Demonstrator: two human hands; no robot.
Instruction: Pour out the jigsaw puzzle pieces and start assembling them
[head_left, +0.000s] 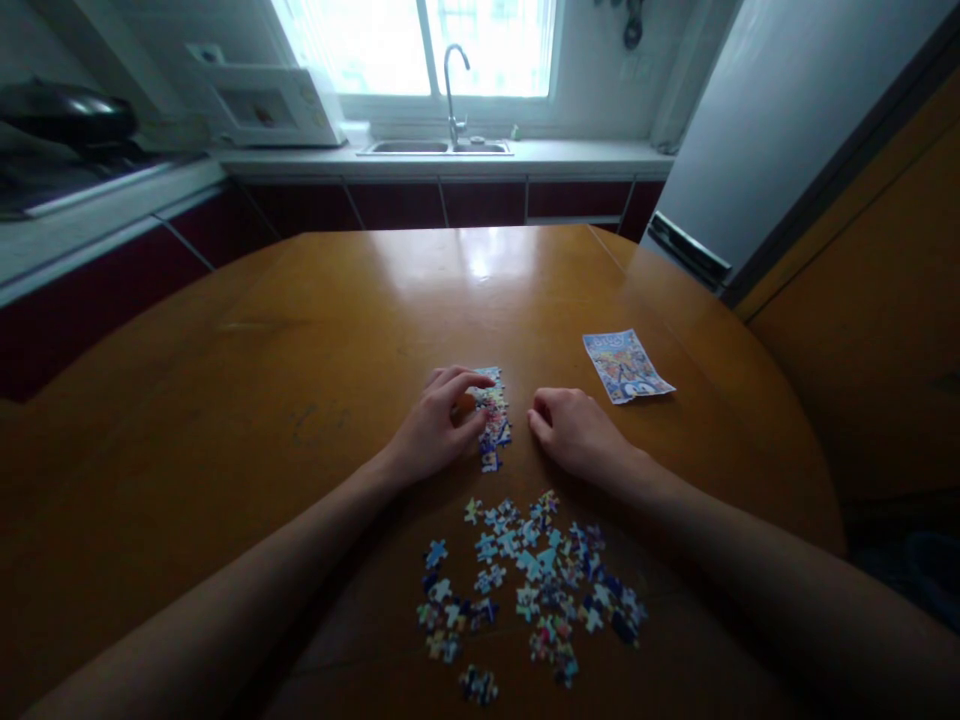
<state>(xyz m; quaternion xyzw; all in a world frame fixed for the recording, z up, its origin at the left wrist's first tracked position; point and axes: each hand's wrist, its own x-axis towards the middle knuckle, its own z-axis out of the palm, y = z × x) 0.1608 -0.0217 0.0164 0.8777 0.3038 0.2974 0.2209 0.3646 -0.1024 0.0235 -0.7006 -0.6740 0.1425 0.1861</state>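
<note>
A narrow strip of joined jigsaw puzzle pieces (494, 405) lies on the wooden table. My left hand (444, 418) rests at its left side, thumb and index finger apart, their tips over or touching the strip. Just right of the strip, my right hand (574, 428) lies on the table with its fingers curled in. Whatever may be inside those fingers is hidden. Closer to me, many loose jigsaw pieces (551, 565) are scattered between my forearms, mostly light blue, dark blue and mixed colours.
A creased printed picture sheet (628, 366) lies to the right on the round-edged wooden table (360, 320). Beyond the table are a counter with a sink (409, 147) and tap, a white microwave (262, 105), a dark pan (67, 112) on the left, and a fridge (780, 110) on the right.
</note>
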